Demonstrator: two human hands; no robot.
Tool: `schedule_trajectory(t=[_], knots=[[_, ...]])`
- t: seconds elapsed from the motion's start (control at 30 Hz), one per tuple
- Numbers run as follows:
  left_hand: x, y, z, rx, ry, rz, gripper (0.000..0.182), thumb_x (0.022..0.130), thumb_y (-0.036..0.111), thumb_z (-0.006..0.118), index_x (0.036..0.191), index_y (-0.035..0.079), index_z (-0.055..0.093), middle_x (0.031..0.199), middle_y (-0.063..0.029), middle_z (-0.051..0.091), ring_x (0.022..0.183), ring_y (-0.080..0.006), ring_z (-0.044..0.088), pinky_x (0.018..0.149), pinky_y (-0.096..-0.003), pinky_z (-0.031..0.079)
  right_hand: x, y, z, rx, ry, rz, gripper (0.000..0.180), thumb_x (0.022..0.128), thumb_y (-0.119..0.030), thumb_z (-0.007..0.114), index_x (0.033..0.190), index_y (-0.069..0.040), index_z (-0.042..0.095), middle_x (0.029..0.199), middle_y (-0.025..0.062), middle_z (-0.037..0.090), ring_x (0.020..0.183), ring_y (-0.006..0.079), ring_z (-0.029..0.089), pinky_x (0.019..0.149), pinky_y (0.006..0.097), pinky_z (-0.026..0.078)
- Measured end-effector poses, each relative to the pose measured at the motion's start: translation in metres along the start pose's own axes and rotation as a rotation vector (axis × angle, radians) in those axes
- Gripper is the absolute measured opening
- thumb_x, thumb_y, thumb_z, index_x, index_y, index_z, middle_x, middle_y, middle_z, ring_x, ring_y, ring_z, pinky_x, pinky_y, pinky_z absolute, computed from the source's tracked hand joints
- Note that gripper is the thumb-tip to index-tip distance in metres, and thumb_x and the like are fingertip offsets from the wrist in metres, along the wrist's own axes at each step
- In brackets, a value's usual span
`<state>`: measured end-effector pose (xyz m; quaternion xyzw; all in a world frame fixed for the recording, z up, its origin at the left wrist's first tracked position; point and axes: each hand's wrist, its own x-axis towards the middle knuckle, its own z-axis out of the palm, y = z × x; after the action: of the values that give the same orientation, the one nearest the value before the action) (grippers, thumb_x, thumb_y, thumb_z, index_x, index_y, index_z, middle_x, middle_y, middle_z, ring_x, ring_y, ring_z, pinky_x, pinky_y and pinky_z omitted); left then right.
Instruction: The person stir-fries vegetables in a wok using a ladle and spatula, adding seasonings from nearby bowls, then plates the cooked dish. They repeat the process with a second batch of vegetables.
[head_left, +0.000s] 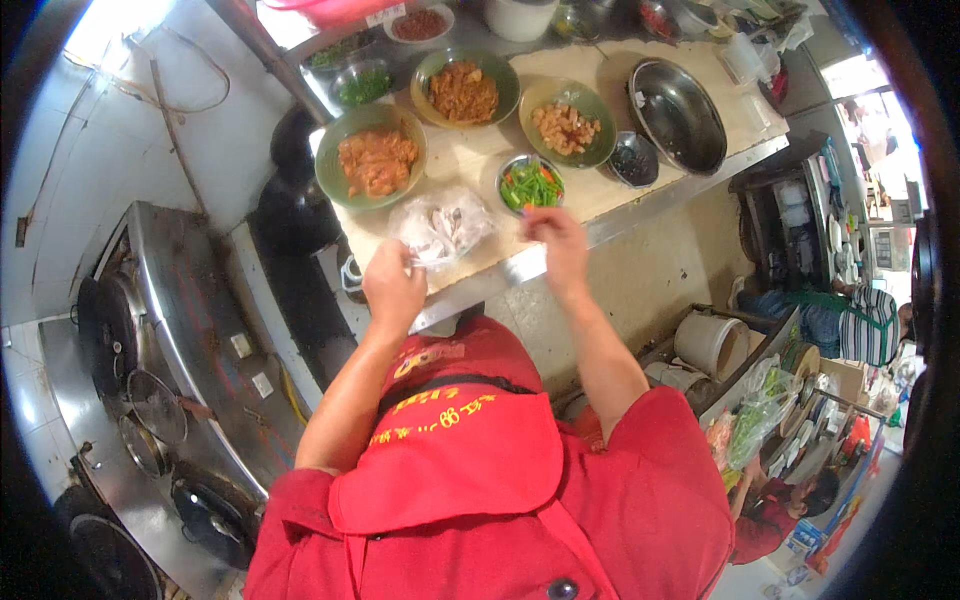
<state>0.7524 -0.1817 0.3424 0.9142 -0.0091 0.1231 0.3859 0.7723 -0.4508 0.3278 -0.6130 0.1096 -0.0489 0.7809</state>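
A clear plastic bag (442, 225) of pale, whitish food pieces lies near the front edge of the counter. My left hand (395, 283) grips the bag's near left edge between thumb and fingers. Just in front of a small metal bowl (498, 182) of cut green vegetables with orange-red pieces (532, 182), my right hand (559, 241) is raised, its fingers curled together and blurred. Whether it pinches anything cannot be made out. To the left of that bowl, beyond the bag, stands a green bowl (327, 169) of reddish marinated meat (377, 161).
Two more green bowls of meat (465, 91) (566, 127) sit farther back. A small dark bowl (634, 159) and an oval metal basin (679, 116) stand to the right. Stove pans (214, 510) line the left side. Two other people (866, 326) (780, 517) are at the right.
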Motion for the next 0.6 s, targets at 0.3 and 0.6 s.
schedule_trajectory(t=[0.3, 0.6], knots=[[0.009, 0.005, -0.028, -0.706, -0.018, -0.256, 0.015, 0.1, 0.009, 0.06, 0.102, -0.003, 0.068, 0.077, -0.0045, 0.061, 0.072, -0.0187, 0.059, 0.075, -0.0324, 0.049, 0.052, 0.012, 0.106, -1.693, -0.919, -0.283, 0.022, 0.082, -0.006, 0.065, 0.102, -0.006, 0.073, 0.102, 0.0217, 0.071, 0.101, 0.0367, 0.07, 0.087, 0.0447, 0.056], [0.006, -0.003, -0.036, -1.066, -0.076, -0.38, 0.037, 0.108, 0.015, 0.05, 0.139, -0.001, 0.062, 0.067, 0.0065, 0.048, 0.055, -0.0035, 0.042, 0.064, -0.0239, 0.049, 0.076, 0.024, 0.122, -1.83, -1.167, -0.476, 0.042, 0.087, -0.018, 0.069, 0.127, -0.006, 0.063, 0.126, 0.0223, 0.064, 0.115, 0.0377, 0.066, 0.093, 0.0477, 0.054]])
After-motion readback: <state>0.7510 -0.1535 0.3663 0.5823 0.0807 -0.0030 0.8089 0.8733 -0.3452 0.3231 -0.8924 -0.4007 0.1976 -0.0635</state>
